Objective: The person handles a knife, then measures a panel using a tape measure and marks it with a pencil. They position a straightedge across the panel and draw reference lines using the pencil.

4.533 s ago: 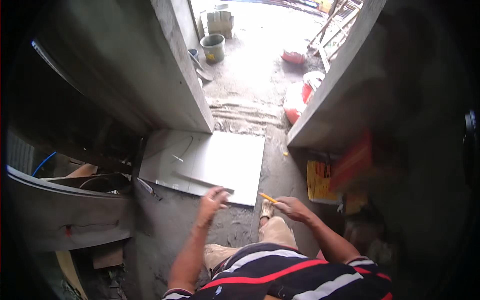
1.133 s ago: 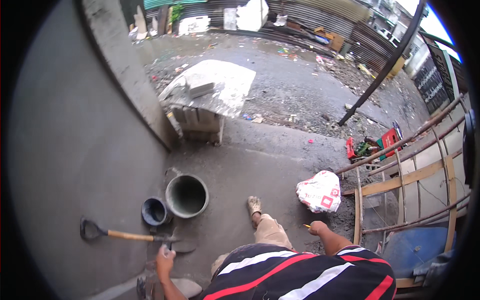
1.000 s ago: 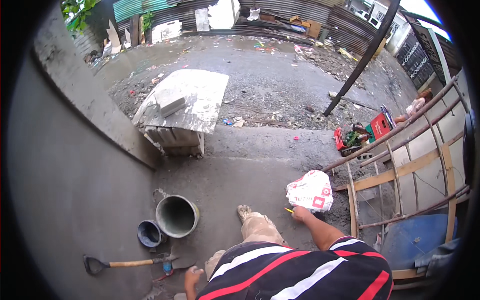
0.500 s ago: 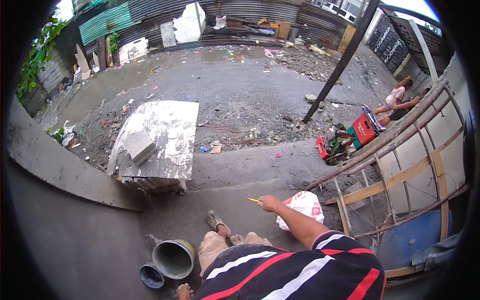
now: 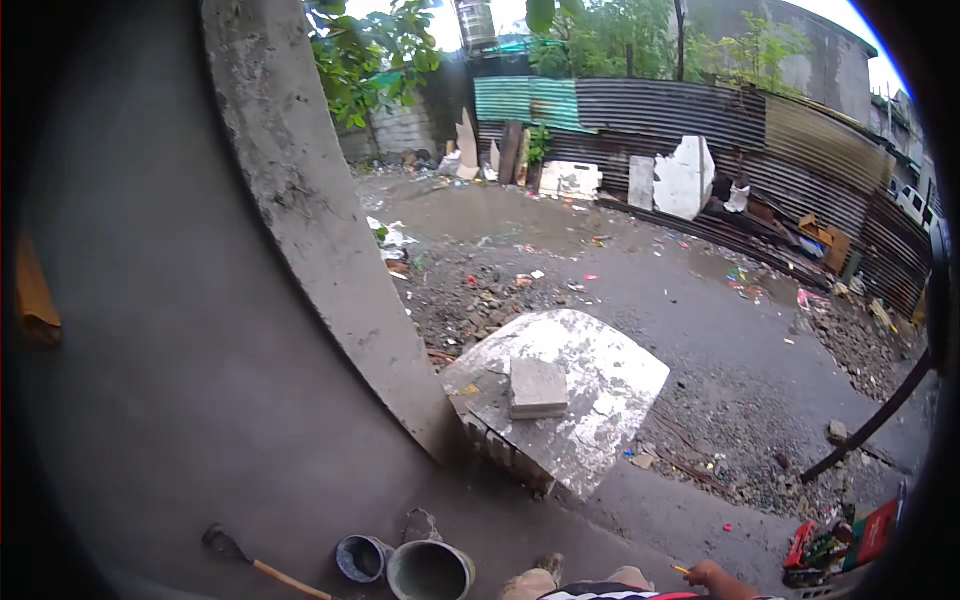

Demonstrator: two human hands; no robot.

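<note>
At the lower edge, my right hand (image 5: 712, 577) is closed around a yellow pencil (image 5: 681, 570), which points left. My left hand is out of sight. To the left of my legs stand a larger bucket (image 5: 468, 575) and a smaller dark bucket (image 5: 341, 560), side by side on the concrete floor. Beside them lies a shovel-like tool (image 5: 285, 579) with a wooden handle and a dark head. Ahead, a grey concrete block (image 5: 539, 388) rests on a white, paint-worn board (image 5: 620, 375).
A bare cement wall (image 5: 180, 330) with a thick edge rises on my left. Red and green crates (image 5: 875, 535) with bottles stand at the right. Beyond lie wet gravelly ground (image 5: 740, 420) with litter and a corrugated metal fence (image 5: 640, 115). A dark post (image 5: 880, 420) leans at right.
My view has swung left and up, so the wall fills the left side. The shovel-like tool has come into view; my left hand and the white plastic bag have left it. The pencil stays in my right hand.
</note>
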